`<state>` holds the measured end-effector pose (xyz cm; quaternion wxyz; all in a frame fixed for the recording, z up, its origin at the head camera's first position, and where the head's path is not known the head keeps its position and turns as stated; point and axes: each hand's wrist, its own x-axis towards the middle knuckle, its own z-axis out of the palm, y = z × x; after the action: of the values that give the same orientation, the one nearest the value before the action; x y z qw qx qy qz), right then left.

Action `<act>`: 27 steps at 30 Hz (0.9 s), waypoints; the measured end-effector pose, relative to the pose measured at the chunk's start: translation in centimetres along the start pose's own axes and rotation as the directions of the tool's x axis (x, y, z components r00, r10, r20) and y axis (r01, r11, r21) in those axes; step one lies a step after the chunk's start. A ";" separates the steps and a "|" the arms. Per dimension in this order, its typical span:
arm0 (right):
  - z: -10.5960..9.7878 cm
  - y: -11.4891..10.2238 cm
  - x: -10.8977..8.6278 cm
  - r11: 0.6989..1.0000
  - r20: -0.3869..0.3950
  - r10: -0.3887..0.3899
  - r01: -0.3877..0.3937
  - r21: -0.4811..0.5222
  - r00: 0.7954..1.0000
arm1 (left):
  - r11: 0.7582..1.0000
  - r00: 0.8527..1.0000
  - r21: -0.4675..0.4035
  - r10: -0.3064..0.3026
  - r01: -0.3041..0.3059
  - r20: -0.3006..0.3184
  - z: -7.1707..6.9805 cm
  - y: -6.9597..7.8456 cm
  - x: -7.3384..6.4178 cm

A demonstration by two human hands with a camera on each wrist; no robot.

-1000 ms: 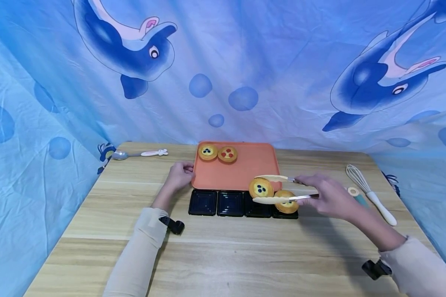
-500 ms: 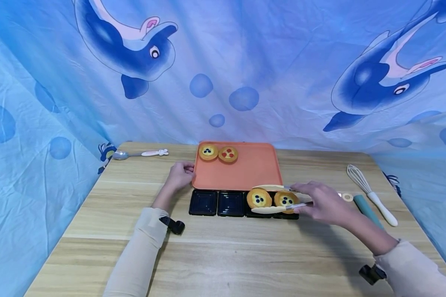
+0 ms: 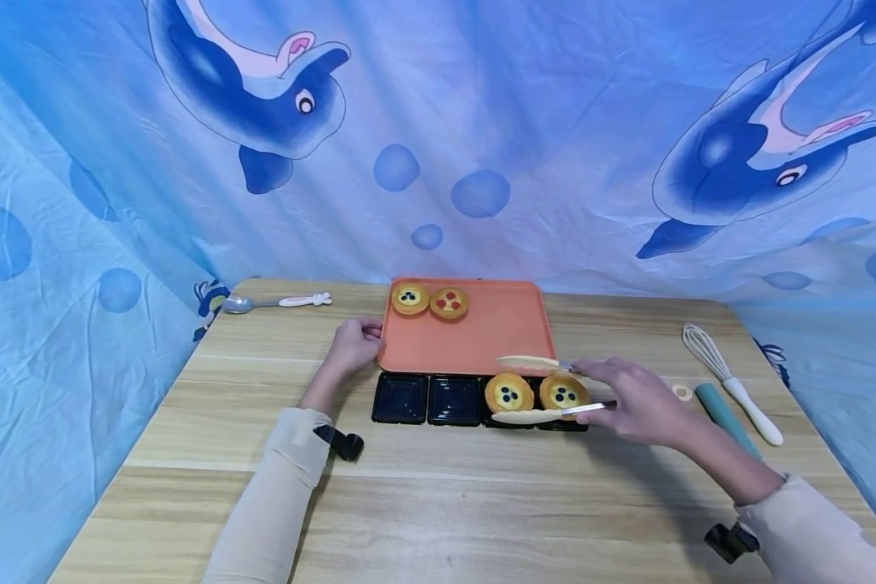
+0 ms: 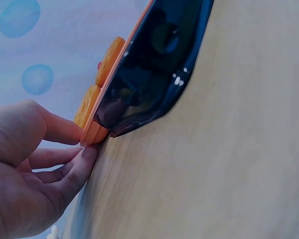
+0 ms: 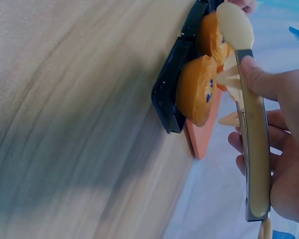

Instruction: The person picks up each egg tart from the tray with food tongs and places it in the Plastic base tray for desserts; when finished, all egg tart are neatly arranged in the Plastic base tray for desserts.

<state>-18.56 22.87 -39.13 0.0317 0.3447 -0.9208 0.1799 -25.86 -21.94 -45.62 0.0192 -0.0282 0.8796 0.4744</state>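
Observation:
My left hand [image 3: 353, 347] pinches the left edge of an orange tray [image 3: 474, 341], thumb and fingers at its rim [image 4: 92, 134]. My right hand [image 3: 635, 401] holds cream-tipped food tongs [image 3: 529, 417], their two arms spread apart. Between and below the tong tips, an egg tart with blueberries [image 3: 509, 389] sits in the third compartment of a black sectioned tray [image 3: 400, 397]. Another blueberry egg tart [image 3: 564, 388] fills the rightmost compartment, partly under the tongs. On the orange tray lie a blueberry tart [image 3: 410, 297] and a red-topped tart [image 3: 448, 303].
A spoon [image 3: 277, 303] with a white-and-pink handle lies at the back left. To the right are a whisk [image 3: 730, 381], a teal cylindrical handle [image 3: 726, 420] and a small cream ring [image 3: 681, 392]. A blue dolphin-print curtain [image 3: 474, 122] hangs behind the wooden table [image 3: 423, 519].
My right hand lowered the tongs and a blueberry egg tart into the third compartment. The tong arms then spread apart, releasing the tart. My left hand stayed at the tray edge.

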 end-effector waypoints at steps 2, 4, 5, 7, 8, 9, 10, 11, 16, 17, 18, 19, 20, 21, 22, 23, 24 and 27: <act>-0.2 0.0 -0.1 1.000 -0.006 0.011 -0.011 0.016 1.000 | 1.000 1.000 0.002 0.004 -0.004 -0.002 0.0 0.0 0.0; -0.4 0.1 -0.3 0.999 -0.009 0.018 -0.018 0.032 1.000 | 1.000 1.000 0.006 0.007 -0.007 0.000 0.0 0.1 0.0; -0.5 0.2 -0.3 0.999 -0.012 0.018 -0.017 0.037 1.000 | 1.000 1.000 0.004 0.005 -0.005 0.001 0.0 0.1 0.0; -0.7 0.3 -0.4 0.999 -0.014 0.023 -0.022 0.044 1.000 | 1.000 1.000 0.001 0.003 -0.003 0.001 0.1 0.1 -0.1; -0.8 0.4 -0.5 0.999 -0.014 0.026 -0.025 0.047 1.000 | 1.000 1.000 0.001 0.003 -0.003 0.000 0.1 0.0 0.0; -0.8 0.4 -0.5 0.998 -0.015 0.028 -0.027 0.051 0.999 | 1.000 1.000 -0.001 0.004 -0.004 0.001 0.1 0.0 0.0; -0.9 0.4 -0.5 0.998 -0.016 0.031 -0.030 0.055 0.999 | 1.000 1.000 -0.003 0.003 -0.003 -0.001 0.1 0.0 0.0; -1.0 0.5 -0.5 0.998 -0.016 0.033 -0.032 0.056 0.999 | 1.000 1.000 -0.003 0.005 -0.005 -0.002 0.1 -0.1 0.1; -1.3 0.5 -0.4 0.997 -0.013 0.051 -0.050 0.066 0.999 | 1.000 1.000 -0.002 0.009 -0.009 -0.008 0.1 -0.2 0.1; -1.3 0.5 -0.4 0.996 -0.013 0.052 -0.052 0.067 0.999 | 1.000 1.000 -0.002 0.011 -0.011 -0.008 0.1 -0.2 0.1; -1.4 0.5 -0.3 0.996 -0.013 0.053 -0.052 0.069 0.999 | 1.000 1.000 -0.003 0.010 -0.010 -0.010 0.1 -0.2 0.0; -1.5 0.6 -0.2 0.996 -0.015 0.052 -0.051 0.069 0.999 | 1.000 1.000 -0.002 0.010 -0.010 -0.010 0.1 -0.2 0.0; -1.7 0.6 0.0 0.997 -0.018 0.049 -0.048 0.068 0.999 | 1.000 1.000 -0.002 0.010 -0.010 -0.010 0.1 -0.1 0.0; -1.8 0.6 0.1 0.997 -0.020 0.046 -0.044 0.070 0.999 | 1.000 1.000 -0.001 0.010 -0.010 -0.010 0.1 -0.1 0.0; -1.9 0.6 0.3 0.996 -0.023 0.043 -0.041 0.075 0.999 | 1.000 1.000 0.000 0.011 -0.011 -0.010 0.1 -0.1 0.0; -2.1 0.6 0.6 0.996 -0.025 0.039 -0.037 0.079 0.999 | 1.000 1.000 0.001 0.011 -0.011 -0.008 0.1 -0.1 0.0; -2.3 0.7 0.8 0.996 -0.028 0.038 -0.035 0.082 0.999 | 1.000 1.000 0.001 0.009 -0.009 -0.008 0.1 -0.1 0.1; -2.9 0.7 1.9 0.996 -0.028 0.035 -0.033 0.081 0.999 | 1.000 1.000 -0.001 0.007 -0.007 -0.003 0.1 0.0 0.1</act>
<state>-20.64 23.26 -36.29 0.0283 0.3273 -0.9180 0.2223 -25.96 -21.91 -45.71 0.0163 -0.0257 0.8796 0.4748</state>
